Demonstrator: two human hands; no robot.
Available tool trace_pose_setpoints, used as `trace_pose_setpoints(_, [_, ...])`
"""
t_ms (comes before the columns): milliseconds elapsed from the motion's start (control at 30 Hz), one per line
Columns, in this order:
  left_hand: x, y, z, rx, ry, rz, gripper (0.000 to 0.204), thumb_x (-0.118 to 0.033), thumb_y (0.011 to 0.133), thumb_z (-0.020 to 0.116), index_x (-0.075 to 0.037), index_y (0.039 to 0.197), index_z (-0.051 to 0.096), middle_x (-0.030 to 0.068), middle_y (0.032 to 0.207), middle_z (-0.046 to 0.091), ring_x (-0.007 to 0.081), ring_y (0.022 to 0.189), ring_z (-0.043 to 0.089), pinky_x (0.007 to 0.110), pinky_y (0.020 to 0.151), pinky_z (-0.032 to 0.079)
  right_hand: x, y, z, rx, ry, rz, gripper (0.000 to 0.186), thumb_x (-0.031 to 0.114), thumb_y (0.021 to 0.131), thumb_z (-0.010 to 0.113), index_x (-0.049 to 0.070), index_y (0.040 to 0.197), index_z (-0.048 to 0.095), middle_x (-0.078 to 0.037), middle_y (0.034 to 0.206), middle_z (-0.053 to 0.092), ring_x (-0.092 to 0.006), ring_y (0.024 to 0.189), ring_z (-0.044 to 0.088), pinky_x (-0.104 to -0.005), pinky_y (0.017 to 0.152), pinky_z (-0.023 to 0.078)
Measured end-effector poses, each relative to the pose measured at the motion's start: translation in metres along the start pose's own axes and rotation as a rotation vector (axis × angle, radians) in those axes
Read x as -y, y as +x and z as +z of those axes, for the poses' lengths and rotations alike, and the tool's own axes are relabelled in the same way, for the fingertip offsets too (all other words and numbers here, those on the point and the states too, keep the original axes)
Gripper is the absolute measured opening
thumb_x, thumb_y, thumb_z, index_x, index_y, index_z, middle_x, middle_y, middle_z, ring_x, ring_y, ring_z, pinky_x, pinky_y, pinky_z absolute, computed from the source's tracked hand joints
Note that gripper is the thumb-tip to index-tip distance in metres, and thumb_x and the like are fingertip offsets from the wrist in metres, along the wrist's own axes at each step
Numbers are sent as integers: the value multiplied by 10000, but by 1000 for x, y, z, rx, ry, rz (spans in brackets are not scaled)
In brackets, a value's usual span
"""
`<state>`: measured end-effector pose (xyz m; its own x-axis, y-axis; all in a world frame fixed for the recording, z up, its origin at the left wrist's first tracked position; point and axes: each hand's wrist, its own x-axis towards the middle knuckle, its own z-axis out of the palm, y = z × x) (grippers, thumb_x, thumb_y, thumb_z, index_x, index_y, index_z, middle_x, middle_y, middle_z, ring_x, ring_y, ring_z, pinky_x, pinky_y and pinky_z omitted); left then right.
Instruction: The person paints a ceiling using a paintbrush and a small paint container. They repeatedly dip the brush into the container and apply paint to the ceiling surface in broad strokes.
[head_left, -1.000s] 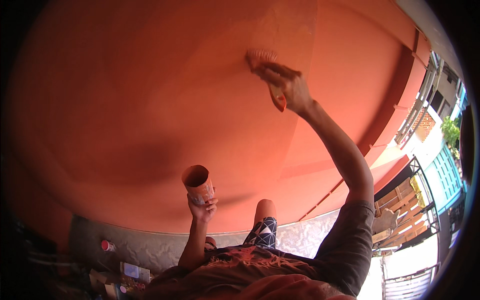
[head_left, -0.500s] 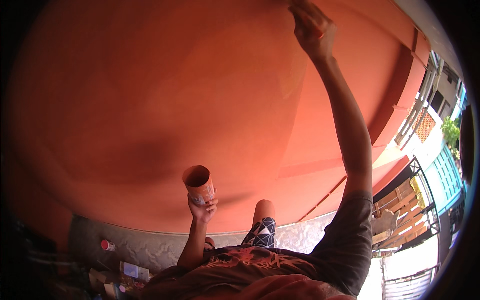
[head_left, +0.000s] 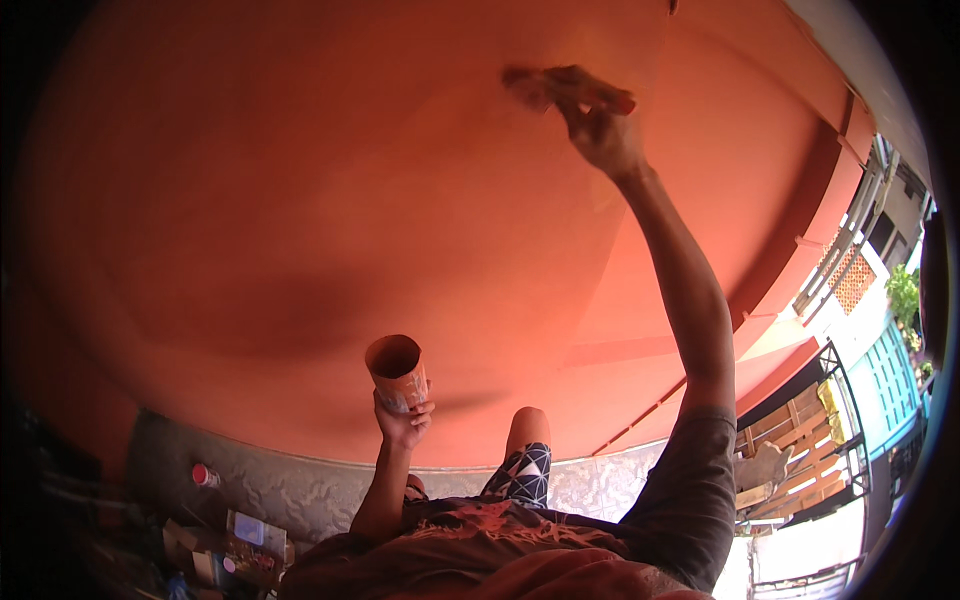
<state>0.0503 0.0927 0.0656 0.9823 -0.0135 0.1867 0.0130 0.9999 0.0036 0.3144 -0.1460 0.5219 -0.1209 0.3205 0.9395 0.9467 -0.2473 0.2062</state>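
Since the previous frame, the right hand had dropped from near the top edge and swung left, bringing the blurred, orange-smeared flat paintbrush into view; the left hand barely shifted. Right fingers closed round the brush, bristles leftward, over the broad orange painted wall; wall contact couldn't be told. Left gripped an orange-stained, open-topped cylindrical cup, contents too dark to see. Step looked like mid-stroke brushing; the next move likely called for level, even pressure. Cup and bare bent knee blocked parts of the lower wall; red-lidded small container and brown cardboard box sat well apart, lower left.
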Motion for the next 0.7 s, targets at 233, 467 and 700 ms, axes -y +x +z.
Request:
trace_pose_setpoints(233, [-4, -9, -12, -13, 13, 49, 859, -673, 885, 562, -13, 1426, 458, 177, 1332, 556, 232, 757, 550, 270, 491, 483, -45, 31, -19, -140, -356, -121, 160, 1, 882, 667, 68, 1004, 747, -37, 1029, 750, -245, 858, 728, -357, 671, 581])
trace_pose_setpoints(467, [-19, -15, -36, -6, 8, 74, 856, -669, 892, 553, -10, 1429, 449, 175, 1318, 572, 236, 754, 549, 279, 501, 497, 89, -147, 94, 438, 269, -18, 344, 7, 842, 636, 116, 1152, 739, -67, 1071, 731, -260, 858, 727, -352, 672, 608])
trace_pose_setpoints(700, [-34, -34, -57, -21, 34, 85, 840, -679, 899, 524, -18, 1414, 467, 184, 1311, 582, 239, 744, 550, 282, 479, 474, 65, -60, 78, 54, 272, 250, 191, 7, 962, 610, 1, 1082, 759, -118, 1028, 737, -207, 869, 705, -295, 753, 551])
